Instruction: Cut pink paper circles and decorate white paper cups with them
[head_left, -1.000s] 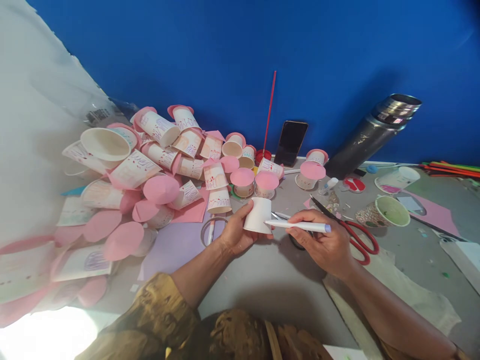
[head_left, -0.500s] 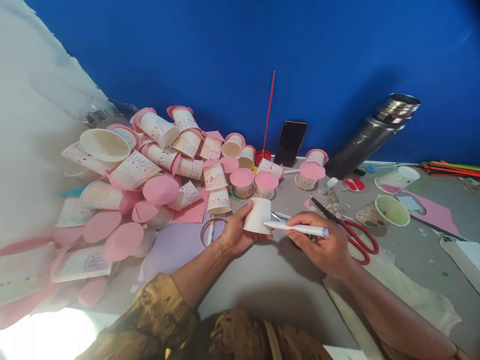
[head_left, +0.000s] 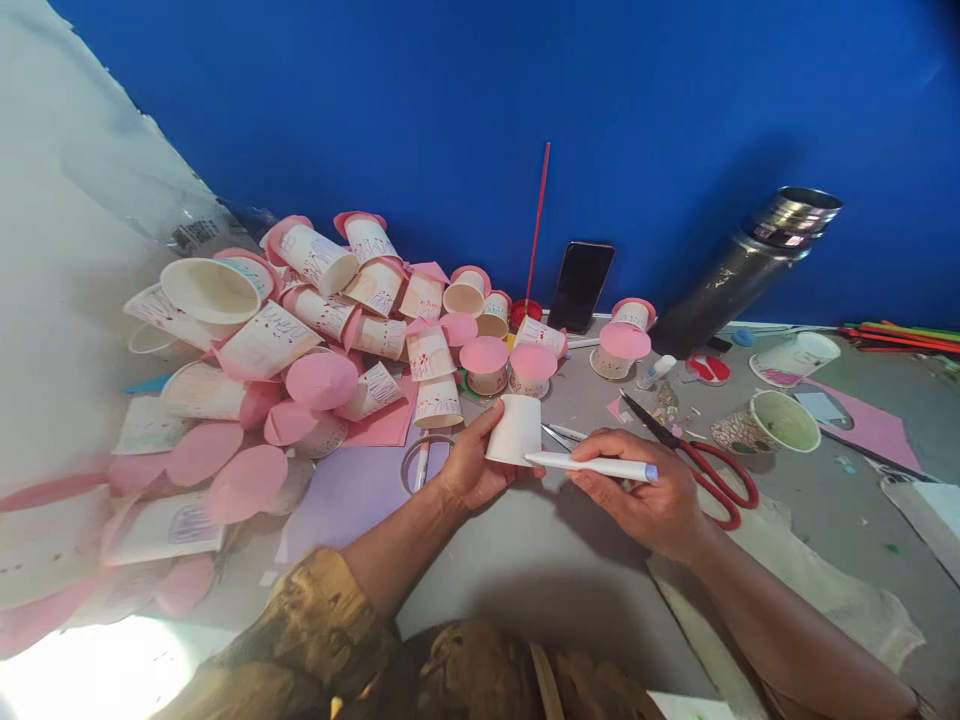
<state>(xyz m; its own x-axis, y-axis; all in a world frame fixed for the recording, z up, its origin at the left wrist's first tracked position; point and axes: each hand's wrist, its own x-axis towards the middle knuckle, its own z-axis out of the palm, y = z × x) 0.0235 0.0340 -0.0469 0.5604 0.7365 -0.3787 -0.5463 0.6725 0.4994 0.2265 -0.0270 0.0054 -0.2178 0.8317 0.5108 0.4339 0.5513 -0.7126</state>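
My left hand point(head_left: 471, 466) grips a plain white paper cup point(head_left: 516, 429) held upside down just above the grey table point(head_left: 525, 560). My right hand point(head_left: 637, 493) pinches a white marker point(head_left: 592, 466) with a pale violet end cap; its tip rests against the lower side of the cup. Both hands are closed on what they hold, near the middle of the table.
A heap of decorated cups with pink paper discs point(head_left: 322, 330) fills the left. Red-handled scissors point(head_left: 705, 465) lie right of my right hand. A phone point(head_left: 580, 285), a red stick point(head_left: 538, 225), a steel flask point(head_left: 742, 265) and a patterned cup point(head_left: 769, 422) stand behind.
The marker has slid slightly down and left along the cup, my right hand dropping a little with it. The cup and left hand stay almost still.
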